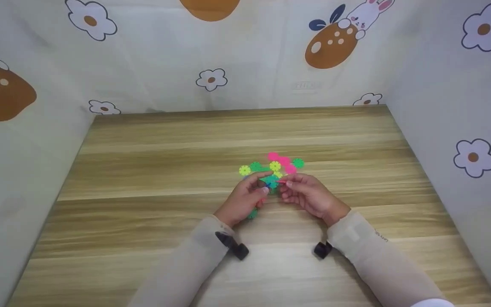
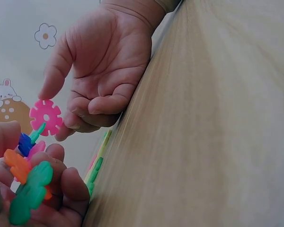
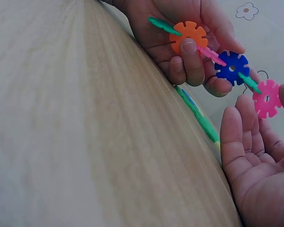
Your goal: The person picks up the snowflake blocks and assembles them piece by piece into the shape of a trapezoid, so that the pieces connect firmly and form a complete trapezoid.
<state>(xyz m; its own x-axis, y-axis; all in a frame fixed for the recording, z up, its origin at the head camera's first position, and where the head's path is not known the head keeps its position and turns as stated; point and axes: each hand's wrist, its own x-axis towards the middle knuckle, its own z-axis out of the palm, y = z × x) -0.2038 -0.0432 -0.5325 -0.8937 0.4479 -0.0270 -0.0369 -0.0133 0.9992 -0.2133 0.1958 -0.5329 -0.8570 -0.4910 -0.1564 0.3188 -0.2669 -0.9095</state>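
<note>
My left hand (image 1: 243, 198) grips a chain of toothed plastic snowflake discs. In the right wrist view the chain runs from a green disc (image 3: 162, 25) through an orange disc (image 3: 194, 32), a pink disc (image 3: 211, 56) and a blue disc (image 3: 225, 72) to a second green disc (image 3: 249, 82). My right hand (image 1: 311, 196) pinches another pink disc (image 3: 264, 105) between thumb and fingers; its slotted rim meets that second green disc. Both hands are close together over the table, with the curled left fingers partly covering the orange disc.
Just beyond the hands, loose discs lie on the wood-grain table (image 1: 164, 149): pink discs (image 1: 273, 157), yellow discs (image 1: 244, 170) and green discs (image 1: 298, 163). Patterned cloth walls (image 1: 151, 64) stand at the back and both sides. Small black cameras (image 1: 323, 250) are strapped at the wrists.
</note>
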